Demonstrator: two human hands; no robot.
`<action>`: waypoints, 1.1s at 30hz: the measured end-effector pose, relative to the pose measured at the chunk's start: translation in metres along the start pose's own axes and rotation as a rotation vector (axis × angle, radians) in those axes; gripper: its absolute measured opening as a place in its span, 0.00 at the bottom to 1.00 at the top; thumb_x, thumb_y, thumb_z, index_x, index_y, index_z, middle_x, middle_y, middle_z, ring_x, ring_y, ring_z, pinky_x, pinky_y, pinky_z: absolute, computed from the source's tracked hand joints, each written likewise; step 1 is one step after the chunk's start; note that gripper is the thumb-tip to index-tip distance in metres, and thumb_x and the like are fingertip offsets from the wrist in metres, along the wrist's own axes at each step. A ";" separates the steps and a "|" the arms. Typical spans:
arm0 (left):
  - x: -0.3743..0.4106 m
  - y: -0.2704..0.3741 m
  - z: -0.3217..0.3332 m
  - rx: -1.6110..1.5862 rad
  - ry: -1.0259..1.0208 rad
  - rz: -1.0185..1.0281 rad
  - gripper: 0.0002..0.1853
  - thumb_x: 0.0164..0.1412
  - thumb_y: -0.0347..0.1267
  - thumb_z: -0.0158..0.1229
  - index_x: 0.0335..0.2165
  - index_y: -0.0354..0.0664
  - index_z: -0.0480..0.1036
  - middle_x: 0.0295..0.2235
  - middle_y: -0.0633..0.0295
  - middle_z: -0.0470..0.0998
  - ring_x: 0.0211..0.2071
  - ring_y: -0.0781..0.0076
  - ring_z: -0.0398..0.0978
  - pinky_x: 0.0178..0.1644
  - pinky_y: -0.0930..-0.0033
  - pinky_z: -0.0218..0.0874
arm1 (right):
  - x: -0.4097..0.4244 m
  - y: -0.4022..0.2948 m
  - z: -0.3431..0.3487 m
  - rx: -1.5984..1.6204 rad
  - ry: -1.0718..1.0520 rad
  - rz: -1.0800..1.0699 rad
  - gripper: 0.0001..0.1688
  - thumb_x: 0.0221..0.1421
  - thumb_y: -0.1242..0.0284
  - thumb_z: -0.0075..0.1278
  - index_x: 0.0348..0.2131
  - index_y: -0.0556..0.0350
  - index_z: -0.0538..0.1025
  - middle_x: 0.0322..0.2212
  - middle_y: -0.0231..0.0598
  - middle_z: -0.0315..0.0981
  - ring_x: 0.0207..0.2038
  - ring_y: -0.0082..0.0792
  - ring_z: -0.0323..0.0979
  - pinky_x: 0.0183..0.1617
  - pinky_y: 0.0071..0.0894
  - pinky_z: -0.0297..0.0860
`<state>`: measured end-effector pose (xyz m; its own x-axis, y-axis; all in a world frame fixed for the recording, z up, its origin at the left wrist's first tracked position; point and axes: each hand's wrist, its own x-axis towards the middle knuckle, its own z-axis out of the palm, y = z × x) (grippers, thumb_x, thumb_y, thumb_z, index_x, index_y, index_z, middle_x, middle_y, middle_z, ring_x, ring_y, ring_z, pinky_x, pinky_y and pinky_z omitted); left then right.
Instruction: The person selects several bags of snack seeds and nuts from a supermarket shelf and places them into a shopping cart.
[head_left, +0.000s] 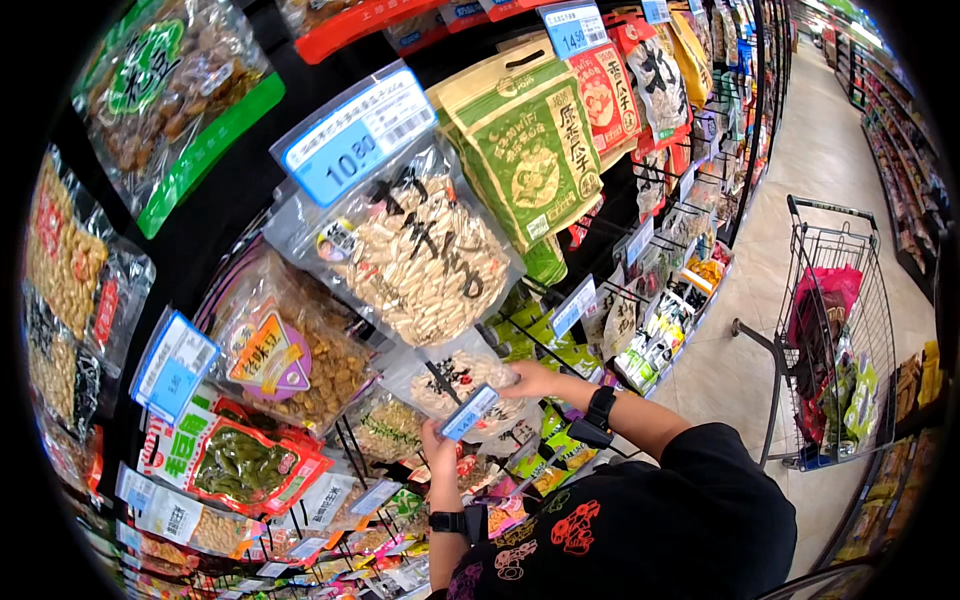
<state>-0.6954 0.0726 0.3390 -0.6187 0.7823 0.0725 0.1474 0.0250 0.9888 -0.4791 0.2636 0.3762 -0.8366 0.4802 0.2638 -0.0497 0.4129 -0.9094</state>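
A clear plastic bag of pale seeds (457, 375) hangs low on the rack, between my two hands. My right hand (531, 379) has its fingers at the bag's right edge; whether they grip it is unclear. Beside the bag's lower left corner is my left hand (437, 441), next to a price tag (470, 412) on a hook; its fingers are partly hidden. Just above hangs a larger clear bag of white-shelled seeds (420, 262) behind a blue price tag (360, 135). Each wrist wears a black strap with a device.
Peg hooks with price tags jut out around my hands. A green paper bag (525, 150), a bag of brown beans (300, 352) and a red-and-green snack pack (240, 461) hang nearby. A metal shopping cart (832, 232) holding bagged goods stands in the tiled aisle (802, 150) at right.
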 end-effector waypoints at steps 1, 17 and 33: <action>-0.015 0.035 0.019 -0.080 -0.071 -0.059 0.22 0.45 0.23 0.54 0.42 0.37 0.60 0.33 0.63 0.66 0.28 0.79 0.63 0.29 0.80 0.56 | -0.010 -0.004 -0.005 0.003 0.012 0.052 0.32 0.36 0.52 0.54 0.35 0.59 0.71 0.31 0.46 0.71 0.33 0.37 0.69 0.37 0.31 0.63; -0.115 0.098 0.027 -0.020 -0.511 -0.022 0.13 0.49 0.27 0.54 0.36 0.33 0.69 0.33 0.62 0.72 0.32 0.78 0.68 0.36 0.75 0.59 | -0.157 -0.146 0.009 0.211 0.368 0.224 0.16 0.39 0.70 0.57 0.30 0.61 0.72 0.24 0.29 0.70 0.27 0.17 0.65 0.30 0.19 0.63; -0.184 0.122 0.037 -0.158 -0.764 -0.170 0.24 0.48 0.27 0.53 0.45 0.33 0.60 0.41 0.62 0.67 0.41 0.74 0.65 0.46 0.75 0.53 | -0.239 -0.165 0.062 0.195 0.631 0.416 0.18 0.40 0.65 0.56 0.27 0.61 0.70 0.19 0.29 0.65 0.22 0.18 0.60 0.25 0.20 0.59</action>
<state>-0.5354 -0.0450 0.4412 0.0860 0.9872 -0.1345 -0.0481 0.1389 0.9891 -0.3045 0.0327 0.4438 -0.3421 0.9391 -0.0316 0.0558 -0.0133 -0.9984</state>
